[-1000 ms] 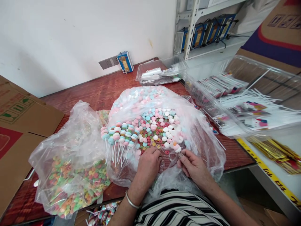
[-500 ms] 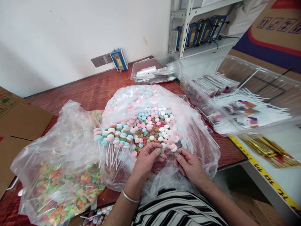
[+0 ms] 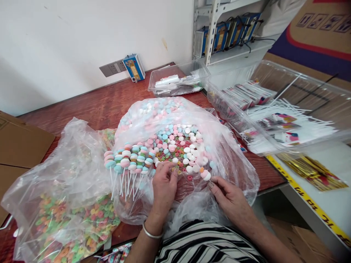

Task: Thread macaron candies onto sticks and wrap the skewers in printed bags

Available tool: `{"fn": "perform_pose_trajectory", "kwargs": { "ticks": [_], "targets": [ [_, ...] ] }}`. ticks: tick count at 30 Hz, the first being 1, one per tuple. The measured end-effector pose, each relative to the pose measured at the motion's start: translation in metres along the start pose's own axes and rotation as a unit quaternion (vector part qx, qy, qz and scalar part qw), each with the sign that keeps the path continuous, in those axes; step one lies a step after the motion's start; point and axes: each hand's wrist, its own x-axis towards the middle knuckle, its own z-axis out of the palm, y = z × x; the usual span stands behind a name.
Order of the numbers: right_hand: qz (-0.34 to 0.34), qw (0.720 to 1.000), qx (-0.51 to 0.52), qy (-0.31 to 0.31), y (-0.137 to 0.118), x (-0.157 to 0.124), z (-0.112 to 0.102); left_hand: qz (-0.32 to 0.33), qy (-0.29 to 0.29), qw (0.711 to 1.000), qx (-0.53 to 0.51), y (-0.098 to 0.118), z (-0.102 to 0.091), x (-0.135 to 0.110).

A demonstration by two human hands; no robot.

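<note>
Right hand (image 3: pixel 229 195) pinches the lower end of a marshmallow skewer (image 3: pixel 205 174) over the open plastic bag (image 3: pixel 236 160), long axis slanting up-left, while left hand (image 3: pixel 164 186), nearer the loose gummy rings (image 3: pixel 179 170), has an unclear grip.

The right grip (image 3: pixel 229 193) pinches a small candy stack (image 3: pixel 205 174); ring candies (image 3: pixel 179 149) lie beyond the left grip (image 3: pixel 165 184), lollipops (image 3: pixel 133 158) to its left.

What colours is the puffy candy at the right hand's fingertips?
The puffy candy at the right hand is pink and white, seen best in the head view.
</note>
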Motion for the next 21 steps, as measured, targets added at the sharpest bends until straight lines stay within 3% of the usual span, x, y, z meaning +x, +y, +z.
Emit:
{"fn": "perform_pose_trajectory", "kwargs": {
  "ticks": [3,5,8,11,14,18,21],
  "targets": [
    [0.01,1.0,0.003,-0.007,0.002,0.001,0.001,0.09,-0.083,0.981,0.149,0.003,0.006,-0.005],
    [0.009,1.0,0.002,-0.016,0.002,0.001,0.003,0.093,-0.134,0.963,0.216,0.002,0.013,-0.009],
    [0.001,1.0,-0.007,-0.026,0.001,0.0,0.004,0.085,-0.133,0.953,0.257,-0.001,0.019,-0.011],
    [-0.013,0.999,-0.025,-0.023,-0.002,-0.003,0.003,0.072,-0.1,0.979,0.163,-0.003,0.018,-0.009],
    [-0.038,0.997,-0.058,-0.031,-0.005,-0.005,0.002,-0.011,-0.068,0.998,0.006,-0.004,0.012,-0.005],
    [-0.056,0.992,-0.092,-0.065,-0.007,-0.007,0.004,-0.141,-0.071,0.98,-0.125,-0.002,0.006,-0.003],
    [-0.054,0.988,-0.121,-0.084,-0.007,-0.007,0.006,-0.145,-0.07,0.976,-0.148,-0.001,0.005,-0.005]
  ]
}}
